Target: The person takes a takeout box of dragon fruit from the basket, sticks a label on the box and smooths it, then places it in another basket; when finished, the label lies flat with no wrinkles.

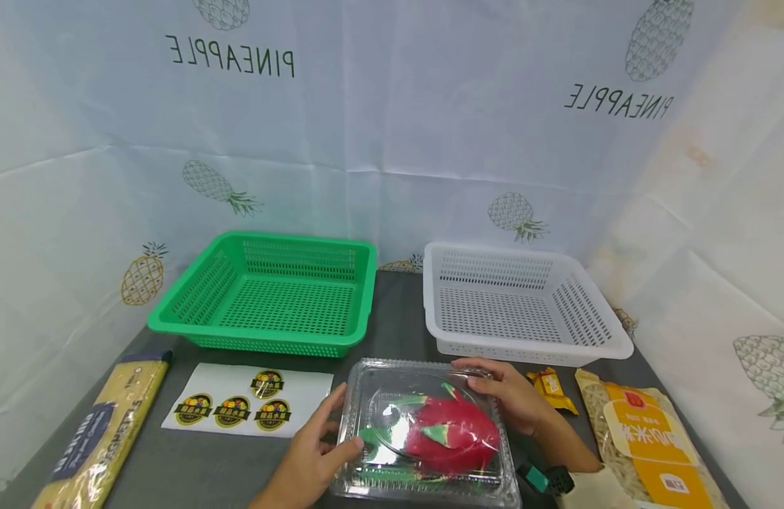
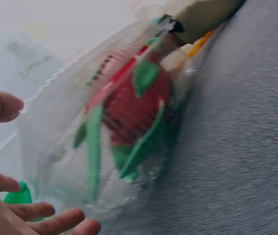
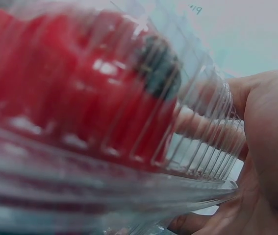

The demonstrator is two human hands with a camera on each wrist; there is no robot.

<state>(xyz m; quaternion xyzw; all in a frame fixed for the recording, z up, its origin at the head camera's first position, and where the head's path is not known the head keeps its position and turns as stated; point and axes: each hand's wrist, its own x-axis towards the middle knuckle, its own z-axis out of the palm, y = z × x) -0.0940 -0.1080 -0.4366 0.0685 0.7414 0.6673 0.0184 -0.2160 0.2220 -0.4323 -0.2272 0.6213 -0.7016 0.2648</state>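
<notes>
A clear plastic clamshell box (image 1: pixel 379 382) lies at the front middle of the dark table, its lid down. Inside is a red dragon fruit (image 1: pixel 452 435) with green scales, also visible through the plastic in the left wrist view (image 2: pixel 139 107). My left hand (image 1: pixel 312 452) is at the box's left side with fingers spread; the left wrist view shows the thumb and fingers apart, not curled round it. My right hand (image 1: pixel 506 396) grips the far right corner, thumb over the lid. In the right wrist view, its fingers (image 3: pixel 217 129) show through the ribbed wall.
Behind stand a green basket (image 1: pixel 264 339) at left and a white basket (image 1: pixel 531 348) at right. A sheet of round stickers (image 1: pixel 220 382) and a long noodle packet (image 1: pixel 105 431) lie left. On the right are a small yellow packet (image 1: pixel 553 389) and an orange-labelled bag (image 1: pixel 646 438).
</notes>
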